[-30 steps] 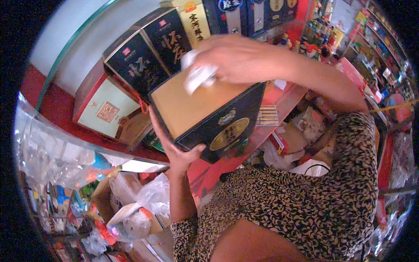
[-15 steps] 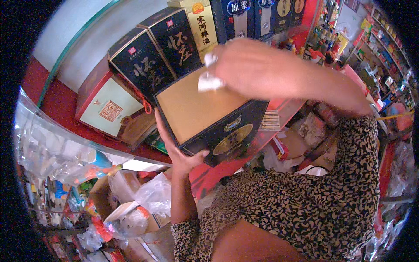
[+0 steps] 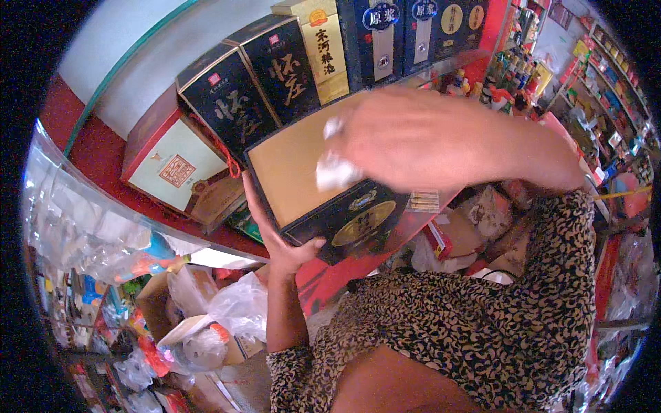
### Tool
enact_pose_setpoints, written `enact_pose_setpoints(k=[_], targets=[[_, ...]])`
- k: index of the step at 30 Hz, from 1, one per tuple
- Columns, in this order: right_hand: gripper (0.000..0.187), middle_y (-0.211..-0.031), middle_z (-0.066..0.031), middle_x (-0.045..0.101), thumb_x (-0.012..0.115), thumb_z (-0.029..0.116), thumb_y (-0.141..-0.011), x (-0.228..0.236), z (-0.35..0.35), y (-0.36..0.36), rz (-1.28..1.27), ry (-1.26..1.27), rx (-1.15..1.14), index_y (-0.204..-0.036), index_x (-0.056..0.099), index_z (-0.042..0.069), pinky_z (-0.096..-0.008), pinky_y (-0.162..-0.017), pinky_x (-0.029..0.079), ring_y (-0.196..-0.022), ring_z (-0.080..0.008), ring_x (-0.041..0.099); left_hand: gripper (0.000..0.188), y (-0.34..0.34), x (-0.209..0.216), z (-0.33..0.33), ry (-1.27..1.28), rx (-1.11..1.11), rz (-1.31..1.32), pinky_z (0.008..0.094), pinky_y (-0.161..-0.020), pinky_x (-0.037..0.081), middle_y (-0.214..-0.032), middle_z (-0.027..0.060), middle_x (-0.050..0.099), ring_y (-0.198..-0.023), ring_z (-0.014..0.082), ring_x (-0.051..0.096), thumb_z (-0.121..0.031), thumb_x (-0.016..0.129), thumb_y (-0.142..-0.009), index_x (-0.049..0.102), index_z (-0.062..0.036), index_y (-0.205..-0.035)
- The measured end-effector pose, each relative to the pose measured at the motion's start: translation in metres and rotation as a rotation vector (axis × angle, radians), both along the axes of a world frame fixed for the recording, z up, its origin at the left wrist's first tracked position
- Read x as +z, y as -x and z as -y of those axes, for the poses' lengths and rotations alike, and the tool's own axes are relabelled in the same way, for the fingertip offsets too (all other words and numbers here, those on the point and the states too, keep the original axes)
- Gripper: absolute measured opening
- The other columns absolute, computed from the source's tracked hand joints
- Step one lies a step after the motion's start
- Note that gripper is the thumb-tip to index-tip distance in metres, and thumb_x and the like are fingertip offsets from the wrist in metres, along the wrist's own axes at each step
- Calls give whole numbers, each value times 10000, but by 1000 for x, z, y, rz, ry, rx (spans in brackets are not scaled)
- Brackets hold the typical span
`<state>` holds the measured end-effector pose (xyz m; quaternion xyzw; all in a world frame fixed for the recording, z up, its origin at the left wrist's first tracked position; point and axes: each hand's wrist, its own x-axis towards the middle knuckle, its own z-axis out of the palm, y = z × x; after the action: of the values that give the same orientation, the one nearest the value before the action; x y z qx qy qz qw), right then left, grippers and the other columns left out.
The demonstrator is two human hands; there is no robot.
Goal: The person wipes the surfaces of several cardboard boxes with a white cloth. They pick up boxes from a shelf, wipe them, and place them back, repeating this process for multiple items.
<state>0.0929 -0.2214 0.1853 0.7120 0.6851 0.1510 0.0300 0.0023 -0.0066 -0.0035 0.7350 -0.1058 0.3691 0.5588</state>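
Centre of the head view, the black gift box (image 3: 313,213), tan panel up, is held tilted in front of the row of liquor cartons (image 3: 322,55), left hand (image 3: 279,248) clamped at its near-left corner, thumb on the front face. Right hand (image 3: 406,141) is blurred, fingers apparently closed on a white tissue wad (image 3: 335,175) at the panel; step reads as wiping, next stroke calls for flat, light pressure, left grip firm.
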Motion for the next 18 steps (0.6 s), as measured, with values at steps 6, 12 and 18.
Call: enact_pose_setpoints(k=[6, 12, 18], targets=[[202, -907, -151, 600, 605, 58, -773, -19, -25, -29, -269, -191, 34, -972, 631, 81, -433, -773, 511, -905, -341, 616, 1422, -3, -1, -6, 1, -34, -33, 424, -1121, 247, -1522, 193, 186, -1380, 288, 280, -595, 846, -515, 12, 1, -1501], [291, -972, -155, 616, 583, -12, -759, 5, 65, -90, 219, -169, -681, -1039, 624, 54, -452, -818, 496, -910, -369, 628, 1440, -6, 13, 12, 8, -30, 87, 427, -1124, 234, -1534, 198, 167, -1388, 295, 265, -583, 858, -507, -12, -13, -1503], [370, -1116, -42, 645, 573, 73, -876, -58, 62, -89, -693, -750, -415, -1240, 558, 9, -269, -917, 436, -1008, -105, 562, 1444, 4, -39, -18, 73, -116, -233, 421, -1097, 290, -1512, 176, 210, -1343, 278, 331, -527, 888, -509, -30, -16, -1501]])
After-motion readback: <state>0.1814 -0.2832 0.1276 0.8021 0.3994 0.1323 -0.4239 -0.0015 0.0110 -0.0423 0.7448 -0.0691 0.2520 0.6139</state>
